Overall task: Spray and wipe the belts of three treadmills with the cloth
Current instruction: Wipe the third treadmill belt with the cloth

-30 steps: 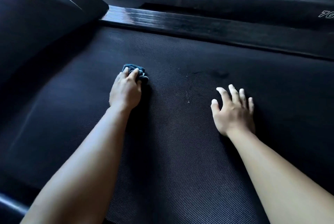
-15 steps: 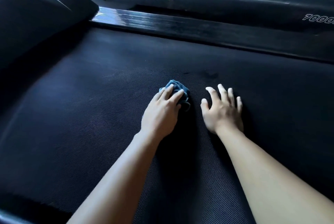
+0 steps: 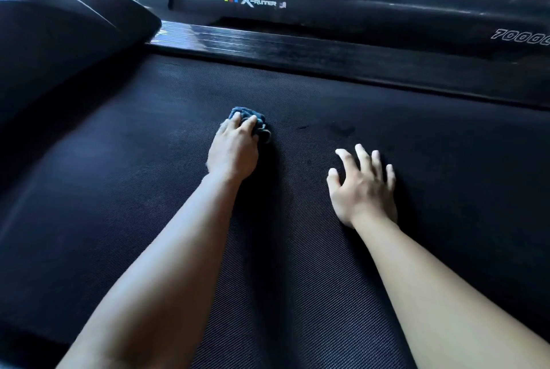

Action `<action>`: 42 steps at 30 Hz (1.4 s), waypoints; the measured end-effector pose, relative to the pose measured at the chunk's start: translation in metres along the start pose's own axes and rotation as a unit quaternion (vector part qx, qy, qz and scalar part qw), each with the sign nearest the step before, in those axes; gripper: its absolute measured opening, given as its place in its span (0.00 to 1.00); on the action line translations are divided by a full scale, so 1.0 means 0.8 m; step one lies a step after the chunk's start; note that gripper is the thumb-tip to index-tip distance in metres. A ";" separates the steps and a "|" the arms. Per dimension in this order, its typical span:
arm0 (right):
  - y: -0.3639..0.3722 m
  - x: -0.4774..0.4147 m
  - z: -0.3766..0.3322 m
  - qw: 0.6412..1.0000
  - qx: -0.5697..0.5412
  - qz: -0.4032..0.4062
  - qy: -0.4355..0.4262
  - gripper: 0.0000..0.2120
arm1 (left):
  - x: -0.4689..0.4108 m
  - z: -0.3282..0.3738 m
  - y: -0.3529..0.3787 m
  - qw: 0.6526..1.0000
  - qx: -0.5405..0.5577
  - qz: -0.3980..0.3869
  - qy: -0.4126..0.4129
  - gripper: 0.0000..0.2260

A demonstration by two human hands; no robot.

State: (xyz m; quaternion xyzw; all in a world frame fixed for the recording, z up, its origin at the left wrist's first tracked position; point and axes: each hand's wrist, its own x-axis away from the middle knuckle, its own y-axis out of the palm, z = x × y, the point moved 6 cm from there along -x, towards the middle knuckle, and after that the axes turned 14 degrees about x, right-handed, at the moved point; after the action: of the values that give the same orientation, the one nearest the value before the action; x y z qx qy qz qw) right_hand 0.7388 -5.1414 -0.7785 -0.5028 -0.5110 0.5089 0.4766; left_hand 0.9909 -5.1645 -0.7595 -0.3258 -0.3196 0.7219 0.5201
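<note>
A black textured treadmill belt (image 3: 148, 190) fills most of the view. My left hand (image 3: 233, 149) presses a bunched dark blue cloth (image 3: 253, 120) onto the belt near its middle, fingers curled over the cloth. My right hand (image 3: 364, 187) rests on the belt to the right, fingers spread and straight, holding nothing. A faint dark wet mark (image 3: 342, 128) lies on the belt just right of the cloth. No spray bottle is in view.
A glossy black side rail (image 3: 297, 47) borders the belt's far edge. Beyond it stands a neighbouring treadmill's frame with an X-Runner logo (image 3: 257, 2). A black motor cover (image 3: 59, 50) rises at the left.
My left hand swept the cloth right toward my right hand, then back left and slightly farther away. My right hand stayed planted on the belt.
</note>
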 end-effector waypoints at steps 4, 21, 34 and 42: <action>0.000 0.002 0.001 1.000 -0.003 0.001 0.001 0.24 | 0.006 0.044 0.030 0.996 0.002 -0.043 0.074 0.21; 0.000 0.001 0.001 1.000 -0.001 0.005 0.006 0.24 | -0.022 -0.060 -0.057 0.999 0.010 0.028 -0.025 0.21; 0.002 -0.001 0.001 1.000 0.008 0.012 0.007 0.23 | -0.083 0.096 0.068 0.977 0.024 -0.099 0.185 0.18; -0.001 0.001 0.000 1.000 0.005 0.009 0.013 0.23 | -0.025 0.010 0.001 0.981 0.029 -0.056 0.183 0.19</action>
State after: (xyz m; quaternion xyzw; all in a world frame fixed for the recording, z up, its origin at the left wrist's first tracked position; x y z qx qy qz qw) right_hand 0.7386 -5.1410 -0.7779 -0.5119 -0.4976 0.5089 0.4809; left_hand 0.9889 -5.1849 -0.7526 -0.4187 -0.2161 0.6287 0.6187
